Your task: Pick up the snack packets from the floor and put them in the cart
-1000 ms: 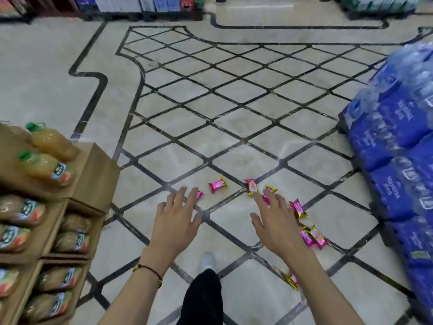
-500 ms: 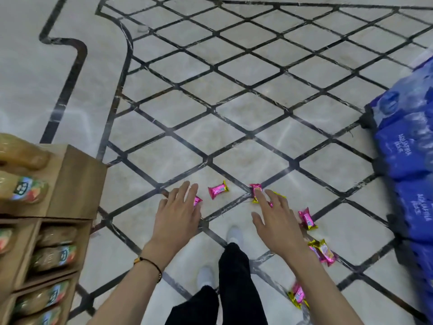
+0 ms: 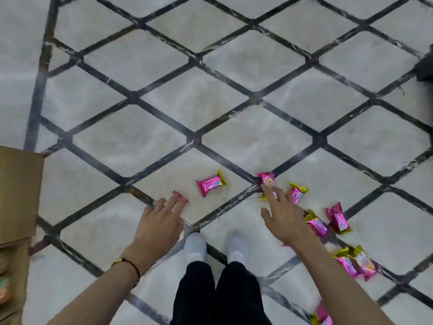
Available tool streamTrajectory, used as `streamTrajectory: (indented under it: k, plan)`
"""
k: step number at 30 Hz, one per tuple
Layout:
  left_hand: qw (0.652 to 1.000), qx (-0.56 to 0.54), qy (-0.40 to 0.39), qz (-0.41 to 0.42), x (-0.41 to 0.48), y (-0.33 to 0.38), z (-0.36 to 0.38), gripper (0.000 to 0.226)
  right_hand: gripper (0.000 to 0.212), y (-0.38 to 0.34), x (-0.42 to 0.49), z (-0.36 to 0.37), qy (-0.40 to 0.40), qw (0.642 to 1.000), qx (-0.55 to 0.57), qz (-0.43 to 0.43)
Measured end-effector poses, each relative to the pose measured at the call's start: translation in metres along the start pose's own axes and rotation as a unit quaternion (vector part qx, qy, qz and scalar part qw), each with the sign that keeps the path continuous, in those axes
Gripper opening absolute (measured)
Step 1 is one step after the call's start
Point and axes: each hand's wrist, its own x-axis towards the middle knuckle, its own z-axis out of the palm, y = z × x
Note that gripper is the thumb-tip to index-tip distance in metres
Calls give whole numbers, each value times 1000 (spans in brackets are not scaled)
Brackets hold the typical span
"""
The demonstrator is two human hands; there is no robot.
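Marble floor [image 3: 210,109] is showing pink packets [image 3: 210,184] strewn lower centre and right. Spread and empty, the left hand [image 3: 161,221] and right hand [image 3: 283,219] are each reaching fingertips over one packet.

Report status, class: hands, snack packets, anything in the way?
Left hand open, fingers over leftmost packet. Right hand open, over packet on the dark line. None lifted; nothing in the way.

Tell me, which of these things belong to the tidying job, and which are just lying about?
Job: pink snack packets on the floor; left hand; right hand.
Lying about: cardboard shelf; white shoes.
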Motion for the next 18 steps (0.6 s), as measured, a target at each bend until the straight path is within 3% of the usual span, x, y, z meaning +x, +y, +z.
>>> streamTrajectory:
  k: [6, 11, 13, 16, 18]
  plan:
    - [995, -10, -73, -60, 90, -23, 191, 81, 65, 76, 133, 148, 22, 999, -23, 38]
    - [992, -25, -68, -105, 137, -42, 325, 100, 73, 130, 222, 232, 84, 990, -18, 107]
    - [990, -29, -70, -120, 145, -48, 356, 95, 78, 144, 246, 252, 95, 988, -10, 118]
    - [990, 12, -101, -99, 153, -58, 387, 64, 79, 153, 267, 275, 123, 987, 19, 102]
    - [988, 37, -133, -65, 155, -67, 401, 66, 74, 155, 275, 281, 158, 982, 32, 94]
